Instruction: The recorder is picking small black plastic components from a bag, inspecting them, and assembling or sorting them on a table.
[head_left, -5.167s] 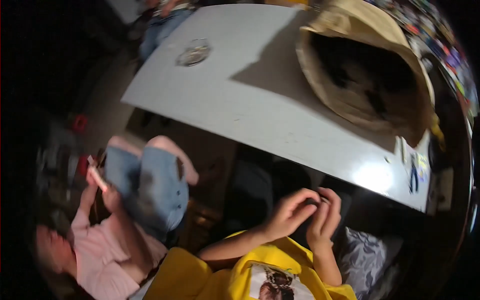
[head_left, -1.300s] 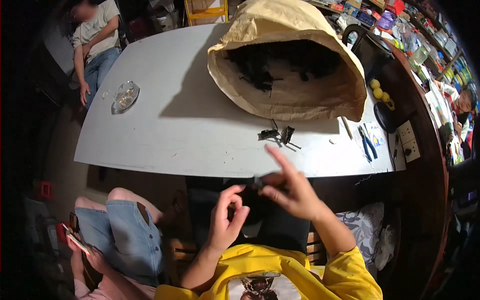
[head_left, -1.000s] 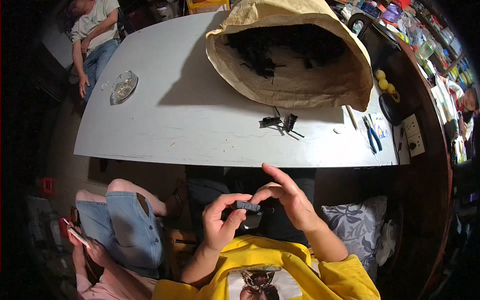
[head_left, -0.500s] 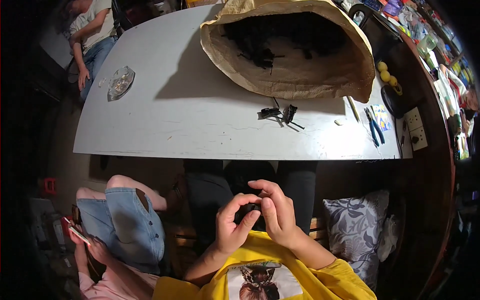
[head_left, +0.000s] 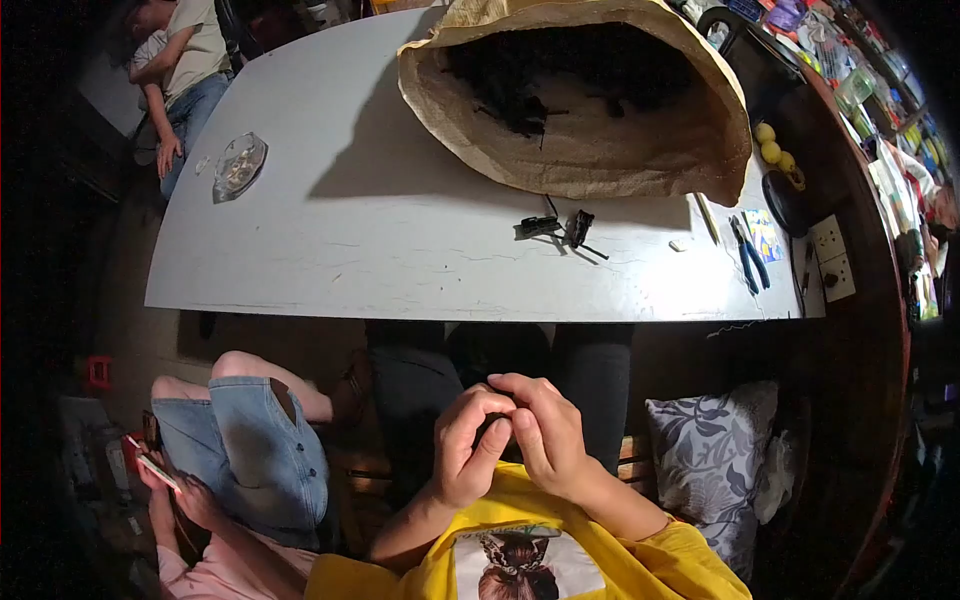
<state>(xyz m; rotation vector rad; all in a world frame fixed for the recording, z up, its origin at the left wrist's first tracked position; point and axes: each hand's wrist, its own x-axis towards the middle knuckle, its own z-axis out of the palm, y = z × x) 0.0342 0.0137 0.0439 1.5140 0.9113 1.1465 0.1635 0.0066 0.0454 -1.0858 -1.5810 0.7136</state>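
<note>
- Cupping a small dark piece [head_left: 497, 418], your two hands meet over your lap, just off the near edge of the table; the fingers hide most of it.
- Your left hand [head_left: 464, 450] has its thumb and forefinger curled narrowly about the piece.
- Your right hand [head_left: 552, 440] closes in from the right, its bent fingers against the left hand's fingertips; whether it grips the piece too, you cannot tell from here.
- Beyond your hands, on the white table [head_left: 300, 255], lie two black parts with thin stems, a left one [head_left: 540, 226] and a right one [head_left: 579, 228], close beside each other.
- Just behind them a tan sack [head_left: 432, 125] lies with its mouth toward you and a dark heap [head_left: 510, 75] inside.
- To the right of the black parts you have a small pale bit [head_left: 677, 245], a thin stick [head_left: 707, 218], blue-handled pliers [head_left: 748, 256] and a printed card [head_left: 765, 235].
- Far left on the table sits a glass dish [head_left: 240, 168].
- Near right, below table level, is a grey leaf-patterned cushion [head_left: 705, 450].
- On your left a seated person in denim shorts [head_left: 265, 435] holds a phone [head_left: 158, 471].
</note>
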